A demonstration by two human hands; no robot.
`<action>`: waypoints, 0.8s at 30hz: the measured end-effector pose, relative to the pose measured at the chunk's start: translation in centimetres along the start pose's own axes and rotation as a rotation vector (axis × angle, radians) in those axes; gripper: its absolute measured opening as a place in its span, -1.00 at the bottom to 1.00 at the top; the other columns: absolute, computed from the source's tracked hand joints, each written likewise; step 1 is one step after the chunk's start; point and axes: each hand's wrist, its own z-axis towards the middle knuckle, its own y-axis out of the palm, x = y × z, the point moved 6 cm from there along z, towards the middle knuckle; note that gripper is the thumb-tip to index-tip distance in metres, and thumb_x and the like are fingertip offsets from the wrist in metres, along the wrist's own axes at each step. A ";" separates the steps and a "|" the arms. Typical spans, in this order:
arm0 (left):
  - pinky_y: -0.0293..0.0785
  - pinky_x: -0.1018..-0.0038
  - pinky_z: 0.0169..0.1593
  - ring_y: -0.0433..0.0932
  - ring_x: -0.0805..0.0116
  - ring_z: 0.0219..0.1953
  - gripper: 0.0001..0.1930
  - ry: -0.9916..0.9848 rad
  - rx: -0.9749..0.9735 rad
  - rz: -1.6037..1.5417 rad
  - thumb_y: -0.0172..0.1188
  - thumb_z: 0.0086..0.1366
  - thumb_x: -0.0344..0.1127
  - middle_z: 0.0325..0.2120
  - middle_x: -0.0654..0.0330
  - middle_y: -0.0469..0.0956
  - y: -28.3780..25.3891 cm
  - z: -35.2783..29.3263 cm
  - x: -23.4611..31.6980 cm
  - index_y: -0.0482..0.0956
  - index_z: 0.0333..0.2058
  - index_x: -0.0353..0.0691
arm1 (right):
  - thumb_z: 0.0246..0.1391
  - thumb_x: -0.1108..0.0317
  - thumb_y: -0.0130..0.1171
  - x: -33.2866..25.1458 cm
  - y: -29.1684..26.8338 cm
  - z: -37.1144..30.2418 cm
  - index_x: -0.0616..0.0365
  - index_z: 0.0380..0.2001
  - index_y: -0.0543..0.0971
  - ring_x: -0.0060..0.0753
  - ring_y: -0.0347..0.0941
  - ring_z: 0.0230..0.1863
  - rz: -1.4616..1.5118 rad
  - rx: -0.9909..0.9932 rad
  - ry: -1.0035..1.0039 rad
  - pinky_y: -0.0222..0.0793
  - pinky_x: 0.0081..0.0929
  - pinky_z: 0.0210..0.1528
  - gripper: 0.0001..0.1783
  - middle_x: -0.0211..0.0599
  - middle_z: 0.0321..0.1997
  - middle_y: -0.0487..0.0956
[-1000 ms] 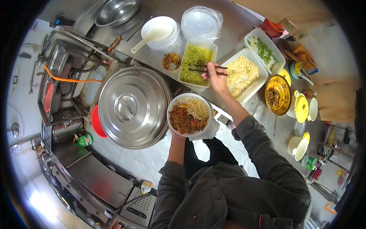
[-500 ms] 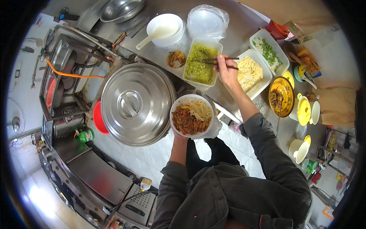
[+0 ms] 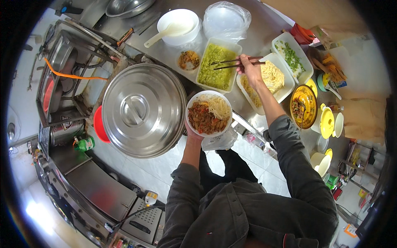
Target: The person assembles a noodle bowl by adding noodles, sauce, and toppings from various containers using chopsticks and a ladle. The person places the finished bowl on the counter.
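Observation:
My left hand [image 3: 194,133] is closed round the side of a white bowl [image 3: 191,100] that holds rice, chopped reddish-brown meat and pale shredded strips. Under the bowl hangs a clear plastic bag [image 3: 221,139]. With my right hand [image 3: 250,70] I grip a pair of dark chopsticks [image 3: 231,66], their tips over the tub of chopped green vegetable [image 3: 218,66]. No food shows between the tips. Just right of that hand is a white tub [image 3: 288,87] of pale yellow shreds [image 3: 273,77].
A big lidded steel pot [image 3: 142,111] stands left of the bowl. Behind are a small dish of seasoning [image 3: 189,60], a white bowl with a ladle [image 3: 171,29] and bagged lids [image 3: 226,20]. To the right are a scallion tub [image 3: 304,75], a yellow sauce bowl [image 3: 303,105] and several yellow-lidded pots [image 3: 327,122].
The chopsticks have lifted and shifted slightly right, tips now apart over the green vegetable. The bowl has moved a little relative to the pot, and the bag beneath shows more.

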 end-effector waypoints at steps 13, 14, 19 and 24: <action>0.31 -0.07 0.29 0.35 -0.07 0.25 -0.35 -0.009 0.073 -0.026 -0.21 0.40 0.19 0.24 0.02 0.37 0.4 2.7 -0.3 0.36 0.26 -0.13 | 0.38 0.15 0.00 1.1 3.4 0.1 0.23 -0.30 0.60 -0.57 0.44 -0.58 -0.118 -0.173 0.182 0.36 -0.61 -0.57 -0.64 -0.36 -0.47 0.56; 0.32 -0.06 0.28 0.36 -0.07 0.25 -0.35 0.001 0.048 -0.021 -0.21 0.40 0.19 0.24 0.02 0.37 0.5 2.7 -0.3 0.36 0.26 -0.14 | 0.39 0.13 0.00 1.3 3.4 0.1 0.22 -0.29 0.60 -0.58 0.43 -0.58 -0.133 -0.157 0.196 0.35 -0.62 -0.57 -0.63 -0.37 -0.47 0.55; 0.34 -0.06 0.27 0.37 -0.06 0.25 -0.35 0.030 0.030 -0.003 -0.20 0.40 0.18 0.23 0.01 0.38 0.2 2.6 -0.4 0.37 0.26 -0.14 | 0.39 0.16 -0.01 2.4 3.3 0.4 0.23 -0.32 0.59 -0.57 0.41 -0.61 -0.050 -0.108 0.293 0.38 -0.61 -0.57 -0.63 -0.36 -0.49 0.55; 0.37 -0.06 0.26 0.39 -0.06 0.24 -0.36 0.025 -0.009 -0.026 -0.27 0.42 0.17 0.23 0.02 0.38 0.9 1.7 -0.5 0.36 0.27 -0.12 | 0.39 0.20 -0.03 2.8 2.6 1.1 0.27 -0.33 0.57 -0.54 0.39 -0.63 0.082 -0.077 0.395 0.36 -0.64 -0.60 -0.64 -0.32 -0.51 0.54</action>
